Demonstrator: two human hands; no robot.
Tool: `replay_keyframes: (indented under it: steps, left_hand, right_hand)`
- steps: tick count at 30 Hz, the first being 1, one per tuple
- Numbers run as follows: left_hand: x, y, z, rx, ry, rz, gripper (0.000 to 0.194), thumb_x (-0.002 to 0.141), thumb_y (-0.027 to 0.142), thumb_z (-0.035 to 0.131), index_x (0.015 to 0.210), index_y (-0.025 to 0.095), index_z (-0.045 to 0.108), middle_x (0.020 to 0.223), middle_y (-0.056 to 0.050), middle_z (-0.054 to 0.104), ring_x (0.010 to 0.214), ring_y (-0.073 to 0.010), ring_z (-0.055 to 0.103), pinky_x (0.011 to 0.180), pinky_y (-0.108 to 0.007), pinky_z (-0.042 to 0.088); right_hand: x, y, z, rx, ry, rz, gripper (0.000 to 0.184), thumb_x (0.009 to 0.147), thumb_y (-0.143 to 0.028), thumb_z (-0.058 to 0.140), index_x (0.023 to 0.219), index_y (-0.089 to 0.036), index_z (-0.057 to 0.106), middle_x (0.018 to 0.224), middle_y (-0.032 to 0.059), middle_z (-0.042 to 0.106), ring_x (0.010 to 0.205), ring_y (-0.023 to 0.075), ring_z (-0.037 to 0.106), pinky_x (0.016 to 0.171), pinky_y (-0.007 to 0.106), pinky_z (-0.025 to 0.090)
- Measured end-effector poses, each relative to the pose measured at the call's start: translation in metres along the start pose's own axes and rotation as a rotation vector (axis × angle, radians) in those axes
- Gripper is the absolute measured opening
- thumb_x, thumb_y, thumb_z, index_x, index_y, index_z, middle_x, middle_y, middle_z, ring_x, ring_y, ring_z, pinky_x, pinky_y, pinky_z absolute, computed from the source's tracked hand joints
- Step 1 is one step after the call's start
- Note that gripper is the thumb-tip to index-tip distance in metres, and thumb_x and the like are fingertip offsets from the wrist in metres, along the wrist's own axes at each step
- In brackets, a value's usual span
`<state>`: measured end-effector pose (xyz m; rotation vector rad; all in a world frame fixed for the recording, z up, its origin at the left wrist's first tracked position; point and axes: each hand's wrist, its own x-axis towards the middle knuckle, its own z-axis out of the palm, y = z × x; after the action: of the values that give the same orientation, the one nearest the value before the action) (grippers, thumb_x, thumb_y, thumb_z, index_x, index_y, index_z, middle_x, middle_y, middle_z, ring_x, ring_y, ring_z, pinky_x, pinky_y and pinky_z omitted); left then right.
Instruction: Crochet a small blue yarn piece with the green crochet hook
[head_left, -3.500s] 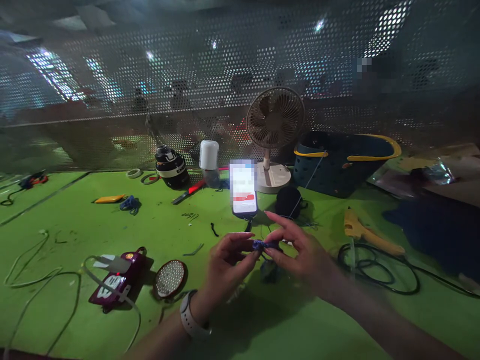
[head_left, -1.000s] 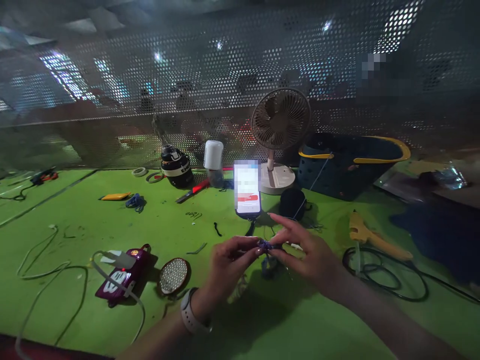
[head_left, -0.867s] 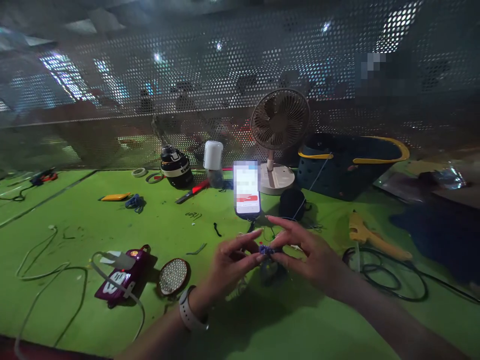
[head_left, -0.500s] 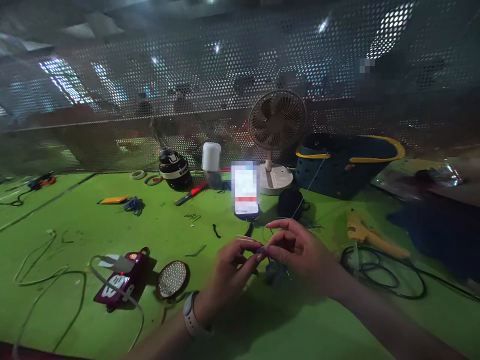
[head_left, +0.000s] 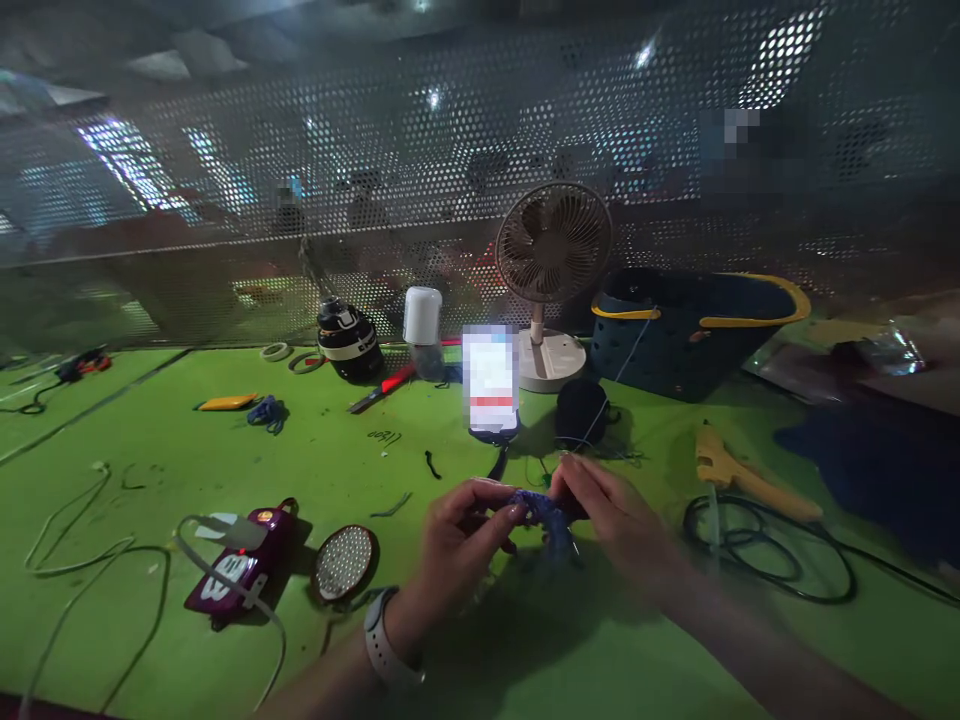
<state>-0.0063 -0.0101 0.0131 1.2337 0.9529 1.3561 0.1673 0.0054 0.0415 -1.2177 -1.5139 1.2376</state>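
Between my hands is a small blue-purple piece of looped yarn work [head_left: 553,520], with a loose part hanging below. My left hand [head_left: 469,530] pinches its left end between thumb and fingers; a pale watch band circles that wrist. My right hand [head_left: 611,510] is closed at the piece's right end, fingertips pressed together. Whether a small tool is also in those fingers is hidden. A thin light strand [head_left: 628,355] runs from the basket down past a dark round ball [head_left: 581,412] towards my right hand. A lit phone [head_left: 490,380] stands upright just beyond my hands.
Behind the phone stand a fan [head_left: 553,245], a white-capped bottle [head_left: 423,318] and a dark blue basket [head_left: 675,345]. A yellow glue gun [head_left: 750,485] with coiled cable lies right. Left are a power bank [head_left: 244,565], round studded object [head_left: 344,563], cutter [head_left: 228,402] and black jug [head_left: 349,340].
My right hand has turned and its raised index finger has closed down. It has shifted slightly right, and more of the blue yarn piece shows between my hands. My left hand keeps its pinch.
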Motion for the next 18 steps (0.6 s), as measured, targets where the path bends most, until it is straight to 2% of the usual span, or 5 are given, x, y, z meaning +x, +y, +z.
replay_keyframes:
  steps: [2,4,7,12,18]
  left_hand:
    - [0.001,0.0,0.0,-0.025,0.017,-0.007,0.01,0.074,0.019,0.077,0.081,0.014,0.071,0.073,-0.002,0.073,0.057,-0.009,0.067,0.048,-0.015,0.057]
    - [0.002,0.0,0.0,-0.046,0.03,-0.012,0.012,0.073,0.02,0.078,0.08,0.014,0.071,0.072,-0.001,0.073,0.055,-0.0083,0.065,0.047,-0.015,0.057]
    - [0.003,0.001,0.0,-0.064,0.041,-0.025,0.014,0.073,0.022,0.079,0.081,0.015,0.071,0.072,-0.001,0.073,0.052,-0.0074,0.064,0.047,-0.016,0.057]
    - [0.002,0.002,-0.001,-0.065,0.038,-0.008,0.012,0.074,0.021,0.078,0.081,0.015,0.072,0.074,-0.001,0.071,0.057,-0.0094,0.066,0.048,-0.018,0.059]
    - [0.0,-0.001,-0.002,-0.089,0.022,0.019,0.009,0.074,0.02,0.078,0.081,0.016,0.072,0.078,-0.001,0.07,0.055,-0.0082,0.064,0.046,-0.017,0.058]
  right_hand:
    - [-0.001,0.002,0.0,0.004,-0.058,-0.002,0.04,0.092,-0.057,0.048,0.079,-0.021,0.06,0.073,0.0,0.058,0.069,0.0152,0.057,0.065,0.029,0.047]
    - [-0.001,0.004,0.001,0.043,-0.106,0.004,0.034,0.087,-0.054,0.059,0.099,-0.022,0.063,0.088,0.003,0.066,0.083,0.0183,0.063,0.073,0.031,0.051]
    - [-0.001,0.006,0.001,0.12,-0.126,0.039,0.043,0.084,-0.053,0.065,0.116,-0.025,0.06,0.104,0.0053,0.068,0.099,0.0208,0.064,0.085,0.035,0.051]
    - [0.0,0.007,-0.002,0.229,-0.085,0.13,0.033,0.09,-0.053,0.056,0.107,-0.027,0.067,0.103,0.0033,0.07,0.097,0.0194,0.065,0.083,0.033,0.05]
    - [0.005,0.016,0.001,0.293,-0.049,0.126,0.027,0.089,-0.049,0.061,0.098,-0.025,0.069,0.096,0.0021,0.07,0.096,0.0173,0.064,0.087,0.031,0.047]
